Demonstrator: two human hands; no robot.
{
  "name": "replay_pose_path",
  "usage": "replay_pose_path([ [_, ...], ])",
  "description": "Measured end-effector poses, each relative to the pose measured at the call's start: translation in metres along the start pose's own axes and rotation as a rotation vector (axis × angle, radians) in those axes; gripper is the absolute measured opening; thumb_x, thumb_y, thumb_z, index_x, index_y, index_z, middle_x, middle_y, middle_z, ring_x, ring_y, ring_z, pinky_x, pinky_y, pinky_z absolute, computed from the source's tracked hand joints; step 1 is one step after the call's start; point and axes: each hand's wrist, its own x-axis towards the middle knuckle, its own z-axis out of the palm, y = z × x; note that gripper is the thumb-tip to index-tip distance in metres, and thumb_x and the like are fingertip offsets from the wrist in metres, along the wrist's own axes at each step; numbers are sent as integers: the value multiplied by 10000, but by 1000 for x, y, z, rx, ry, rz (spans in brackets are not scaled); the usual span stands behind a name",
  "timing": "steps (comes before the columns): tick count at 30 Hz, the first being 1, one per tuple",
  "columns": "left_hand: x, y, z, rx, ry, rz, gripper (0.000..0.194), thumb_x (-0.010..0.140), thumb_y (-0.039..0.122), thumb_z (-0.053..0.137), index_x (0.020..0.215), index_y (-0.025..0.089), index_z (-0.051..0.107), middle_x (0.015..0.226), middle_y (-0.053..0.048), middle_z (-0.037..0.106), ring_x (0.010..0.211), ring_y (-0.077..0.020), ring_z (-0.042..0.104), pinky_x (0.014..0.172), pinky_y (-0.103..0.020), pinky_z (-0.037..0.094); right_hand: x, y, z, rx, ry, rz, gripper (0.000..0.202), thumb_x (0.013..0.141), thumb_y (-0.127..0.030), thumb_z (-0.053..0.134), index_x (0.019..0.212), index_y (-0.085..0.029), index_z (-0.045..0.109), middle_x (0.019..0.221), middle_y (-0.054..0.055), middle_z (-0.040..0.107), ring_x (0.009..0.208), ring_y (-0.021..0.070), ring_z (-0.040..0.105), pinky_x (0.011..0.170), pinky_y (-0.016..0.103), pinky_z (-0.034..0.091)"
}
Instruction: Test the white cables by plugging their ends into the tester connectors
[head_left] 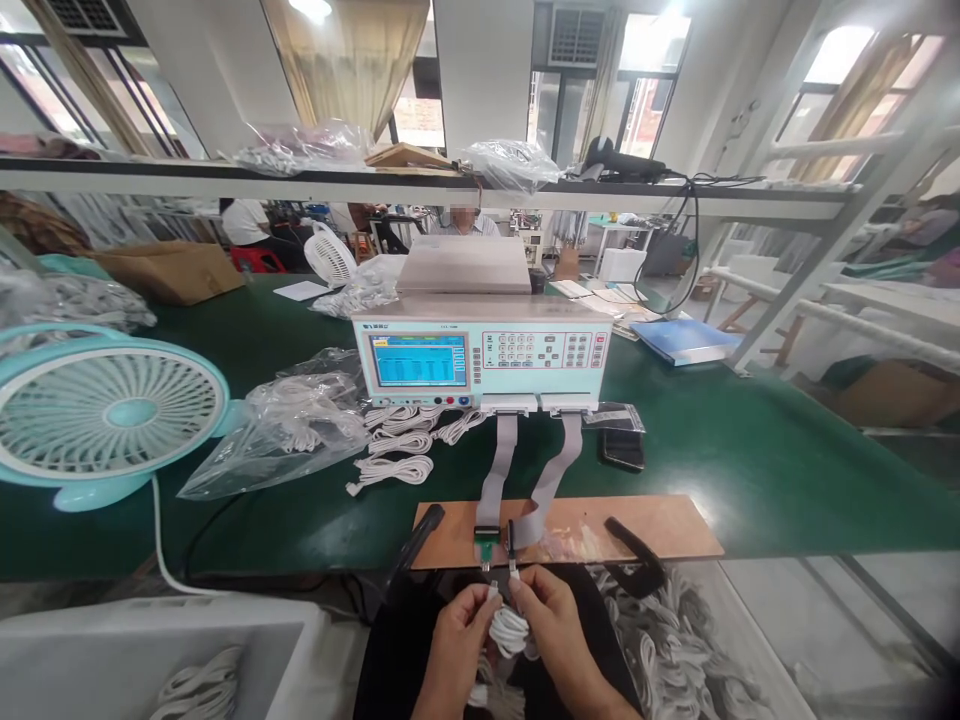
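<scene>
Near the bottom middle, my left hand (pixel 466 625) pinches one end of a coiled white cable (pixel 509 632), its plug pointing up. My right hand (pixel 546 608) closes on the other end, at the connector below the right ribbon cable (pixel 559 470). The coil hangs between both hands. Just above my left hand, a small green board (pixel 487 550) with a metal plug ends the left ribbon cable (pixel 499 465). Both ribbons run up to the front of a tester (pixel 540 345) with a lit blue screen. A wooden board (pixel 585 530) lies under the ribbon ends.
Coiled white cables (pixel 397 443) and a plastic bag (pixel 292 425) lie left of the tester. A fan (pixel 112 410) stands far left, above a white bin (pixel 285 640). Black clamps (pixel 634 555) hold the board. More cables (pixel 675 640) fill the lower right. A phone (pixel 622 450) lies right.
</scene>
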Motion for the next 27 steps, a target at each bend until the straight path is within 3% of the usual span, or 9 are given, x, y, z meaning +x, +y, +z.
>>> replay_pose_path([
  [5, -1, 13, -9, 187, -167, 54, 329, 792, 415, 496, 597, 151, 512, 454, 67, 407, 364, -56, 358, 351, -158, 299, 1, 1, 1, 23, 24, 87, 345, 696, -443, 633, 585, -131, 540, 531, -10, 484, 504, 116, 397, 499, 226, 327],
  [8, 2, 16, -12, 229, -201, 52, 324, 807, 397, 469, 587, 160, 492, 450, 64, 401, 354, -64, 366, 341, -162, 296, 1, -2, 3, 14, 20, 69, 344, 699, -440, 635, 580, -130, 543, 525, -12, 484, 503, 115, 401, 498, 223, 325],
  [13, 4, 16, -16, 218, -155, 90, 303, 804, 353, 494, 575, 155, 494, 469, 55, 418, 396, -63, 380, 384, -159, 301, 3, -2, 6, 92, 24, 92, 343, 665, -428, 680, 577, -123, 551, 511, -24, 471, 489, 99, 379, 486, 207, 309],
  [19, 4, 19, -16, 148, -168, 105, 291, 789, 358, 522, 603, 137, 559, 541, 45, 436, 403, -56, 385, 365, -157, 303, 6, 0, 10, 288, 25, 276, 337, 643, -422, 705, 619, -116, 566, 507, -15, 499, 456, 98, 402, 457, 206, 322],
  [22, 5, 17, -13, 89, -115, 137, 285, 761, 367, 554, 609, 129, 593, 603, 39, 428, 418, -63, 405, 350, -167, 338, 5, -5, 11, 315, 31, 271, 343, 634, -424, 723, 617, -114, 576, 508, -9, 513, 465, 105, 427, 461, 204, 339],
  [27, 6, 13, -6, 14, -20, 105, 301, 765, 391, 532, 632, 126, 586, 531, 44, 433, 398, -78, 410, 356, -187, 359, 1, -9, 10, 293, -9, 249, 327, 704, -426, 685, 632, -121, 589, 541, -5, 544, 460, 97, 435, 460, 194, 348],
])
